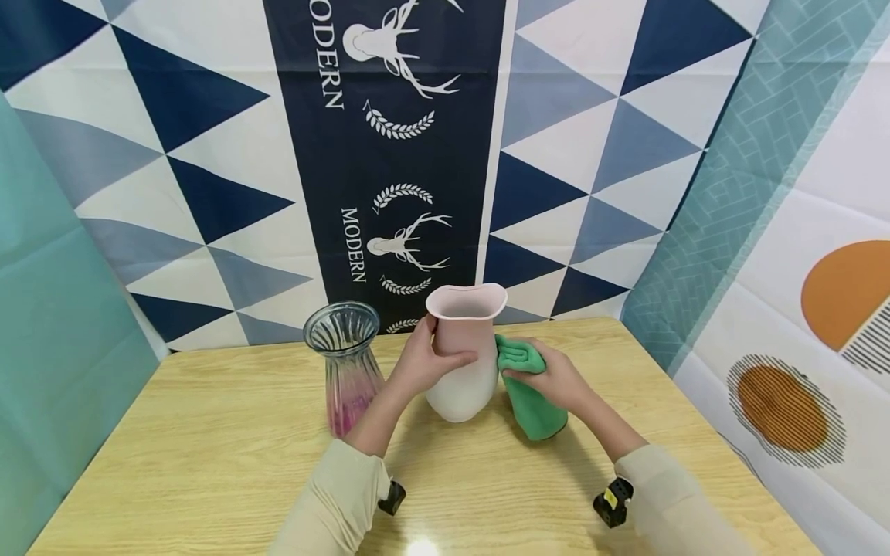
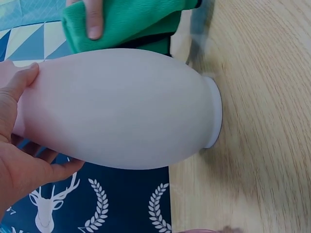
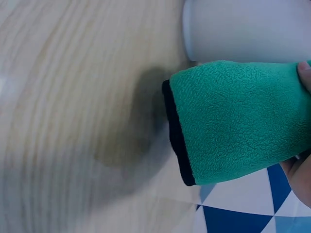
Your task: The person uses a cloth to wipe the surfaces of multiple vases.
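A pink-to-white vase (image 1: 464,371) with a wavy flared rim stands near the back of the wooden table. My left hand (image 1: 424,361) grips its neck from the left, thumb across the front; in the left wrist view the fingers (image 2: 63,170) curl round the pink end of the vase (image 2: 121,107). On the vase's right side, my right hand (image 1: 556,376) holds a folded green cloth (image 1: 531,398) with dark edging. The cloth's top is against or very close to the vase. In the right wrist view the cloth (image 3: 238,121) hangs beside the vase's lower part (image 3: 243,31).
A ribbed glass vase (image 1: 342,340), bluish at the rim and pink below, stands left of my left forearm. The wooden table (image 1: 208,448) meets a patterned wall covering (image 1: 410,154) at the back. Teal (image 1: 62,332) and white (image 1: 765,324) coverings flank it.
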Tool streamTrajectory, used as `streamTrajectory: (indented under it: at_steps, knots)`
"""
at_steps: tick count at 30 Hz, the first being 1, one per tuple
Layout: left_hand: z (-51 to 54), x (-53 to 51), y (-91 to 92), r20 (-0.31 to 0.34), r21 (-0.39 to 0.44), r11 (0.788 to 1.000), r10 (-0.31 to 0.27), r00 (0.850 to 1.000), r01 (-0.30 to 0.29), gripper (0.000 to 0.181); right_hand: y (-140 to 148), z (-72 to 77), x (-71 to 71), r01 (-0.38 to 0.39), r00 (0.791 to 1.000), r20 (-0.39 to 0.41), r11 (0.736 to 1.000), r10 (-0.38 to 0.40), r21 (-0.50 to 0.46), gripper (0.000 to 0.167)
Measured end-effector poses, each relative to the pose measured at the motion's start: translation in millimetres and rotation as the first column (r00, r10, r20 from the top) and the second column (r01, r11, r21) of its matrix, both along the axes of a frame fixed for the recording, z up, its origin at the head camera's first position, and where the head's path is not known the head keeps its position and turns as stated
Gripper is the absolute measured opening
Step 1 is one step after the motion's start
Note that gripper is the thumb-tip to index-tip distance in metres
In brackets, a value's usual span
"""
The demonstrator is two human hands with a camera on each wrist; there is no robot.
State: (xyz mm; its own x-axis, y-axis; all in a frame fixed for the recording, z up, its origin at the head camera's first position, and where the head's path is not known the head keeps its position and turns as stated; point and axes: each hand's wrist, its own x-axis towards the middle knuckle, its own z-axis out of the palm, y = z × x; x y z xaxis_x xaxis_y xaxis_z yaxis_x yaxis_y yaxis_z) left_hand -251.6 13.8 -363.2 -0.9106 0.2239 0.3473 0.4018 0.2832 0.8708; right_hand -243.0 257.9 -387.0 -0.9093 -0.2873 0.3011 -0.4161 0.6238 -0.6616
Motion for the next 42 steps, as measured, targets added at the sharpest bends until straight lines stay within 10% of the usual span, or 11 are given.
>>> streamTrajectory:
  at_steps: [19, 42]
  knots:
    - [1.9, -3.1, -3.2, 0.037, 0.015, 0.999, -0.048, 0.998, 0.047, 0.077, -17, 42.5, -6.5, 0.016, 0.99, -0.136, 0.996, -0.027, -0.084, 0.058]
    - [1.4, -2.8, -3.0, 0.041, 0.026, 0.998, -0.056, 0.998, 0.055, 0.075, -9, 23.9, -7.1, -0.04, 0.999, -0.034, 0.999, 0.039, -0.024, 0.06]
